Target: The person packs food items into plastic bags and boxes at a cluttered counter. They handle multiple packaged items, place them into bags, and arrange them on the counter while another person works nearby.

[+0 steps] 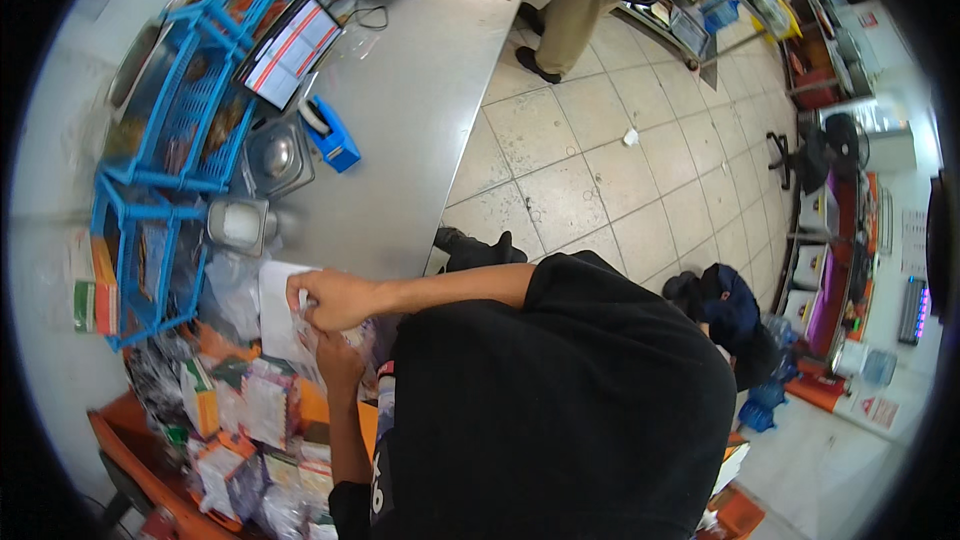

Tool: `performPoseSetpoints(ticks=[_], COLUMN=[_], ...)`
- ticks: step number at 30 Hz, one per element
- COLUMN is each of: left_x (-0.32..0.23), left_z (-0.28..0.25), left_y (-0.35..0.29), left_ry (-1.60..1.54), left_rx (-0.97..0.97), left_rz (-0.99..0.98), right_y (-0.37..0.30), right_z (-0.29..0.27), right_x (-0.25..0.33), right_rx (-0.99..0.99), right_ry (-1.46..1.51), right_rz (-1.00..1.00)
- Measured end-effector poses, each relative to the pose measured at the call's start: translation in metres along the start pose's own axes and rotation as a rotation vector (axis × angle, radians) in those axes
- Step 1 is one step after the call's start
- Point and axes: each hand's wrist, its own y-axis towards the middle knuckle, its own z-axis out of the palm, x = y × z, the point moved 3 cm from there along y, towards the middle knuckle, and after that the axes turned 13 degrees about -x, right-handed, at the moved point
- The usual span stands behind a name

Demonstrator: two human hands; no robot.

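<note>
My right hand (pixel 340 301) and my left hand (pixel 338 358) meet at the table's edge, fingers closed in a pinch. Something small and whitish shows between them, too little visible to name. Beneath my hands lies a white sheet (pixel 281 312), perhaps paper. Beside my right wrist is a partly covered clear plastic wrapping (pixel 357 333). Crumpled clear plastic bags (pixel 232 292) lie just past the sheet. A steel container with white contents (pixel 239 224) stands close by, next to a deeper steel pan (pixel 279 154).
Blue plastic baskets (pixel 190 115) line the wall behind a tilted screen (pixel 291 48) and a blue tape dispenser (pixel 333 135). Packaged goods (pixel 250 420) fill an orange container (pixel 135 455). A person in khaki trousers (pixel 578 15) stands on the tiled floor; another person (pixel 735 310) is low behind me.
</note>
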Motion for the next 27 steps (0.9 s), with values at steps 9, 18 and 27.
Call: performPoseSetpoints(ticks=[9,18,27], left_x=[0.005,-0.011,-0.017], left_z=[0.012,0.018,0.019], left_y=[0.004,0.005,0.011], left_ry=[0.003,0.008,0.023], left_rx=[0.093,0.047,0.045], left_rz=[-0.156,-0.191,-0.194], right_y=[-0.030,-0.041,-0.047], right_z=[0.023,0.004,0.003], right_x=[0.049,0.059,0.047], right_rx=[0.107,0.282,0.328], right_ry=[0.003,0.047,0.007], right_rz=[-0.137,-0.084,-0.236])
